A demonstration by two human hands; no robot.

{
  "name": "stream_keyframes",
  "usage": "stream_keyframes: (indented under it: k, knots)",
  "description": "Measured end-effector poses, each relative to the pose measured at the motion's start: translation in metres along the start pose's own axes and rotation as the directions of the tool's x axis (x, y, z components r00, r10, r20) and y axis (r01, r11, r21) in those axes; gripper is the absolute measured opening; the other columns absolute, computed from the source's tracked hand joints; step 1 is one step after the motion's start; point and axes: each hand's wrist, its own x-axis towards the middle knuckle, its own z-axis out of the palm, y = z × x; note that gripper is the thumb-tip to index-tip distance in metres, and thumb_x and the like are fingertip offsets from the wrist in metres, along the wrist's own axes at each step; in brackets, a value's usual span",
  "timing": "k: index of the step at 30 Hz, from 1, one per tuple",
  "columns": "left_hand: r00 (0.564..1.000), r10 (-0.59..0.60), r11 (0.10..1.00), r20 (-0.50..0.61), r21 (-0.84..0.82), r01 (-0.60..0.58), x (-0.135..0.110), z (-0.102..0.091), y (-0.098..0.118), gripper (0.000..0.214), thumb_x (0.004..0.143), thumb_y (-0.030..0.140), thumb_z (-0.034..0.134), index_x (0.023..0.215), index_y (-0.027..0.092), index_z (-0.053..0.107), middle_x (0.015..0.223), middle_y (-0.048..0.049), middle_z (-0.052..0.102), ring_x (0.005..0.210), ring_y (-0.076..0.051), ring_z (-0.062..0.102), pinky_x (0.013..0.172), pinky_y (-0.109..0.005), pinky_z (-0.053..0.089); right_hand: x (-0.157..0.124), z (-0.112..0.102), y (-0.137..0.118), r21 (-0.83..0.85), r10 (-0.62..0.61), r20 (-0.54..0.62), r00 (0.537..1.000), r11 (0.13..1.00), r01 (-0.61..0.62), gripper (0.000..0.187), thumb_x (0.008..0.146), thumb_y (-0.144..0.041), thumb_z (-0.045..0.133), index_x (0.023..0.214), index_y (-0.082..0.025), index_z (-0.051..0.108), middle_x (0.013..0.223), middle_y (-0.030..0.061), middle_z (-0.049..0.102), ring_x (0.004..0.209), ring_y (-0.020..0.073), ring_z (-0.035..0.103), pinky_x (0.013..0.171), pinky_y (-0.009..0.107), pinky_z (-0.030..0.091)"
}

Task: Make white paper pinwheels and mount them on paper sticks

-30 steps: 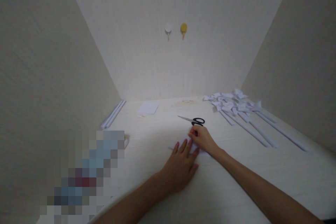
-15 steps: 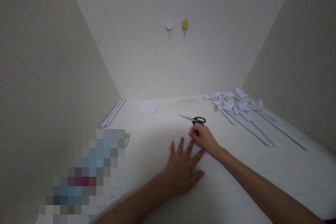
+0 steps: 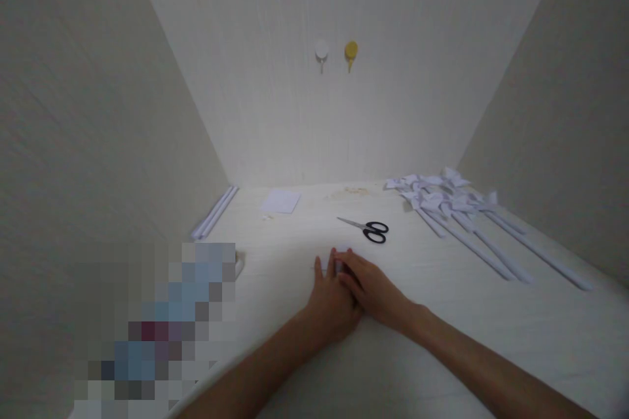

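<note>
My left hand (image 3: 335, 304) lies flat on the table, fingers stretched forward over a small piece of white paper (image 3: 339, 266). My right hand (image 3: 366, 281) reaches across it from the right, its stretched fingers resting over the left hand's fingers and near the paper. Most of the paper is hidden under both hands; only a sliver shows between the fingertips. Just beyond the hands lies a pair of scissors (image 3: 365, 228) with black handles, the blades pointing left.
A square white sheet (image 3: 281, 201) lies at the back left, with rolled paper sticks (image 3: 215, 213) beside the left wall. Several paper pinwheels (image 3: 437, 200) on paper sticks lie at right. White (image 3: 321, 50) and yellow (image 3: 350, 50) hooks hang on the back wall. Something pixelated covers the lower left.
My right hand has moved left and nearer, from pinching at the paper's far right to lying over my left hand. The scissors' handles are now uncovered. The view has shifted slightly.
</note>
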Motion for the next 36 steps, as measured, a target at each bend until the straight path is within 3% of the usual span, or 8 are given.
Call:
stream_keyframes:
  k: [5,11,18,24,31,36]
  knots:
    - [1.000,-0.002,0.999,0.001,0.045,0.002,-0.001,0.002,0.001,0.064,0.084,0.042,0.028,0.139,0.015,0.009,0.144,-0.0155,0.014,0.131,-0.035,0.009,0.100,-0.061,0.012,-0.004,0.003,-0.005,-0.076,-0.040,0.092,0.995,0.996,0.048,0.037,0.087,-0.026,0.034,0.121,-0.015,0.045,0.132,0.0123,0.044,0.125,0.0206,0.035,0.105,0.043,0.026]
    - [0.999,0.011,1.000,0.043,0.020,-0.012,-0.002,0.000,-0.006,0.065,0.083,0.042,0.030,0.138,0.012,0.014,0.144,-0.0166,0.015,0.132,-0.033,0.011,0.103,-0.057,0.011,-0.006,0.004,0.001,-0.138,-0.042,0.171,0.984,0.988,0.066,0.056,0.086,-0.039,0.035,0.132,-0.007,0.031,0.141,0.0168,0.028,0.131,0.0218,0.021,0.107,0.041,0.025]
    - [0.996,0.030,1.000,0.078,0.006,-0.031,-0.007,-0.004,-0.027,0.073,0.080,0.046,0.036,0.134,-0.001,0.019,0.141,-0.0217,0.018,0.132,-0.027,0.013,0.106,-0.041,0.020,-0.009,0.006,0.005,-0.246,-0.098,0.227,0.969,0.957,0.155,0.074,0.081,-0.049,0.040,0.137,-0.003,0.019,0.141,0.0206,0.021,0.132,0.0234,0.020,0.106,0.041,0.026]
    - [1.000,-0.016,0.998,0.002,0.058,0.015,-0.023,-0.006,-0.038,0.075,0.082,0.055,0.026,0.133,0.001,0.024,0.140,-0.0205,0.022,0.131,-0.025,0.019,0.105,-0.038,0.024,-0.009,-0.001,-0.001,-0.333,-0.046,0.349,0.936,0.927,0.170,0.078,0.082,-0.055,0.033,0.134,0.002,0.023,0.141,0.0209,0.020,0.131,0.0260,0.019,0.107,0.041,0.024]
    - [0.999,-0.024,0.996,-0.020,0.090,0.026,-0.035,-0.008,-0.042,0.067,0.084,0.050,0.029,0.134,0.006,0.024,0.141,-0.0177,0.023,0.131,-0.022,0.019,0.104,-0.038,0.027,-0.016,-0.008,0.008,-0.309,-0.083,0.338,0.937,0.931,0.194,0.073,0.081,-0.054,0.036,0.136,-0.007,0.024,0.141,0.0172,0.021,0.131,0.0246,0.021,0.106,0.044,0.024]
    - [0.999,-0.035,0.997,-0.019,0.072,0.036,-0.034,-0.008,-0.043,0.068,0.084,0.051,0.028,0.134,0.006,0.024,0.141,-0.0173,0.021,0.131,-0.023,0.019,0.104,-0.039,0.027,-0.034,-0.021,0.022,-0.350,-0.044,0.316,0.948,0.923,0.160,0.070,0.081,-0.048,0.042,0.138,-0.014,0.018,0.142,0.0133,0.020,0.131,0.0237,0.020,0.106,0.044,0.023]
